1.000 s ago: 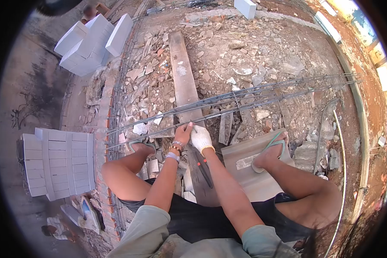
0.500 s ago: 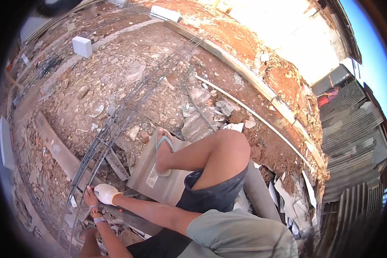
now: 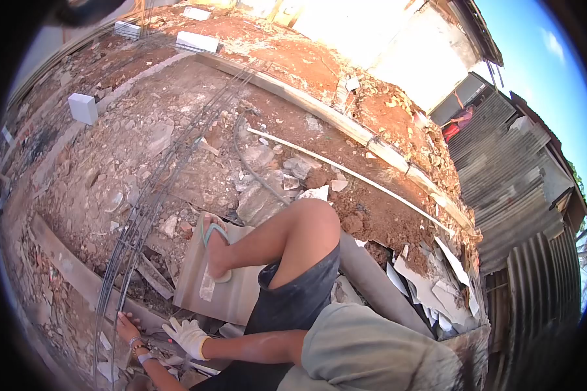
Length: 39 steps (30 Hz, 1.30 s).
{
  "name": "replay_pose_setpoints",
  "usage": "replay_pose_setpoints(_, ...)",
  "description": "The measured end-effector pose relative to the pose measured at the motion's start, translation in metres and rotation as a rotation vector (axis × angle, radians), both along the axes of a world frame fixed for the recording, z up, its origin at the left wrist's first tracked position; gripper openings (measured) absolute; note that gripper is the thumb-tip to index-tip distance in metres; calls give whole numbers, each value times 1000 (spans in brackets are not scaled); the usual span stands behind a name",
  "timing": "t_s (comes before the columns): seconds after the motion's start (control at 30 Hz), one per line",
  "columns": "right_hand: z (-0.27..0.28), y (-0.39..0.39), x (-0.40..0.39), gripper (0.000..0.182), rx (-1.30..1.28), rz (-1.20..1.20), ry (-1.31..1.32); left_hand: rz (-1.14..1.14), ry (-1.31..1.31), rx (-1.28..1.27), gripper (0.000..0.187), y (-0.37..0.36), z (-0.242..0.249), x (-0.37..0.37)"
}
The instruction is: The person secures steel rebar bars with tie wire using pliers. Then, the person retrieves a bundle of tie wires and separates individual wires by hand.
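Observation:
My left hand (image 3: 129, 329), bare with bracelets at the wrist, is at the lower left beside the long steel rebar cage (image 3: 132, 228). Its fingertips touch or nearly touch the nearest bar, with the fingers slightly apart. To its right, my right hand (image 3: 189, 337) wears a white glove and is open with fingers spread, holding nothing I can make out. Under both hands lies a long board (image 3: 78, 264) among rubble. My sandalled foot (image 3: 216, 251) rests on a grey-brown corrugated sheet (image 3: 189, 277).
White blocks (image 3: 83, 109) sit on the rubble at the upper left. A long timber beam (image 3: 319, 111) and a thin white pole (image 3: 346, 168) cross the ground. Broken sheets (image 3: 430, 287) lie at the right. Another person (image 3: 460, 122) is by the corrugated metal wall (image 3: 502, 176).
The view has shifted, so the scene sits further left. My gloved right hand has drawn back from the rebar and spread its fingers. My left hand stays beside the bars, its fingers looser.

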State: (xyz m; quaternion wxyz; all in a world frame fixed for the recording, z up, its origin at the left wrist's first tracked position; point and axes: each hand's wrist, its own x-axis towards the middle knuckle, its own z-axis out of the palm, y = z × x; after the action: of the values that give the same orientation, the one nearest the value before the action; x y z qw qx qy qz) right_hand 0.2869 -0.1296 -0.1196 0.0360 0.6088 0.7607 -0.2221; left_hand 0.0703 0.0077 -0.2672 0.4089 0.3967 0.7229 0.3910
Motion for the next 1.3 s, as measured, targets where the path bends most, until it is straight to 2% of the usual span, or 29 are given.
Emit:
replay_pose_setpoints(0.1,-6,7,5,68,-85,9,47,37,-145,-19,43,-3,7,3)
replay_pose_setpoints(0.2,-24,4,3,64,-1,18,48,5,-216,-45,40,2,11,0)
replay_pose_setpoints(0.27,-23,5,4,60,111,123,-217,-12,-263,-59,38,-5,3,-5)
replay_pose_setpoints(0.33,1,7,10,57,227,264,-415,35,-312,-107,34,-8,19,0)
replay_pose_setpoints(0.37,-2,13,18,54,271,290,-345,86,-435,-134,33,-14,38,9)
replay_pose_setpoints(0.4,2,24,22,47,82,248,-216,47,-450,-175,32,-15,34,6)
replay_pose_setpoints(0.43,-6,35,32,30,-53,99,130,77,-533,-191,30,-20,45,11)
replay_pose_setpoints(0.47,7,45,41,37,-195,205,49,96,-424,-149,30,-23,62,20)
replay_pose_setpoints(0.53,10,54,49,50,-242,159,179,132,-395,-95,32,-28,62,28)
replay_pose_setpoints(0.6,27,65,48,58,-404,76,248,119,-389,-34,33,-30,65,31)
replay_pose_setpoints(0.63,6,63,53,56,-269,143,288,102,-312,-51,34,-30,66,31)
replay_pose_setpoints(0.67,-14,62,58,54,-392,29,434,71,-242,-70,35,-30,67,30)
replay_pose_setpoints(0.77,-6,74,50,46,-641,-247,666,-19,263,87,38,-31,59,24)
replay_pose_setpoints(0.8,7,79,44,44,-702,-330,709,2,307,63,39,-30,56,26)
replay_pose_setpoints(0.87,27,87,33,40,-800,-427,858,3,309,101,38,-31,53,26)
replay_pose_setpoints(0.93,25,98,25,38,-871,-479,971,11,338,125,38,-32,52,29)
replay_pose_setpoints(1.0,21,112,20,38,-908,-385,930,30,396,137,37,-30,53,33)
replay_pose_setpoints(1.07,22,125,20,43,-932,-267,868,-5,471,6,37,-31,72,36)
replay_pose_setpoints(1.1,21,127,17,42,-928,-269,864,-19,510,-61,36,-31,76,37)
replay_pose_setpoints(1.2,14,133,8,41,-893,-246,805,-67,563,-18,37,-32,75,35)
replay_pose_setpoints(1.3,8,137,1,42,-806,-183,667,-62,160,82,35,-33,71,25)
